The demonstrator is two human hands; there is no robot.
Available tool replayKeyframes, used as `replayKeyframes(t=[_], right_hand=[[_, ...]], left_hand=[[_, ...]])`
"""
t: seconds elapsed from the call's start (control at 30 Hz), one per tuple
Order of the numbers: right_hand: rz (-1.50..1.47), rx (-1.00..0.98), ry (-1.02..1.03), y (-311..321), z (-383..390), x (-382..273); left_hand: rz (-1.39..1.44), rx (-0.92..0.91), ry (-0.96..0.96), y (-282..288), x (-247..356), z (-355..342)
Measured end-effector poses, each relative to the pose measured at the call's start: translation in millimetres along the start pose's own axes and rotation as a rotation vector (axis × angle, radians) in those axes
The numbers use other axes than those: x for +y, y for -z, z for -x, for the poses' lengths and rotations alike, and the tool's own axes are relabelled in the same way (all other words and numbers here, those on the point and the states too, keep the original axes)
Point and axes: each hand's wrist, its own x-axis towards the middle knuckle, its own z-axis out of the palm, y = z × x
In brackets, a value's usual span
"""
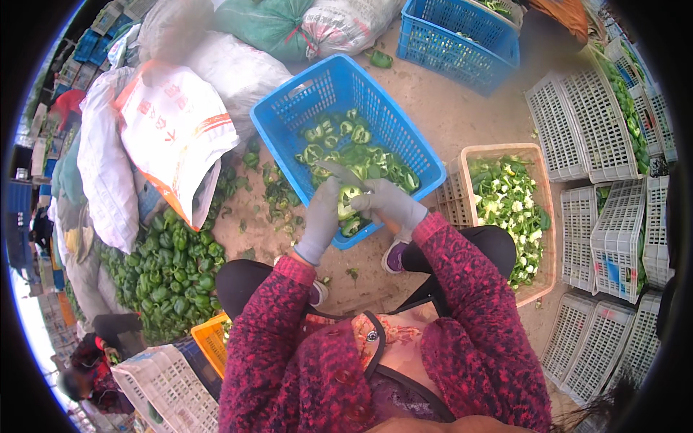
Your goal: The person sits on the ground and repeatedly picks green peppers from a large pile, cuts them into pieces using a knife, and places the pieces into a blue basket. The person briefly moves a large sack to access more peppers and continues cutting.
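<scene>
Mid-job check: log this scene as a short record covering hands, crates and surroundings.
Left hand: gray-gloved, holding a cut green pepper
Right hand: gray-gloved, close against the pepper's right side; exact grip unclear
In front: blue crate with cut green peppers inside
Right side: beige crate holding pale-and-green pepper pieces; light-colored crates beyond
Left side: heap of green peppers, below a white-and-orange sack in the picture
</scene>
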Motion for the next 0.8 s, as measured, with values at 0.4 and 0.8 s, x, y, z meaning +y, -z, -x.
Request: replayKeyframes(t=[0.4, 0.8], right_hand=[[0.309, 0.216, 0.209, 5, -4, -4], [0.203, 0.117, 0.179, -21, 9, -6]], left_hand=[[-0.444, 0.359, -0.304, -17, -11, -4], [-0.175, 0.211, -0.209, -9, -16, 8]])
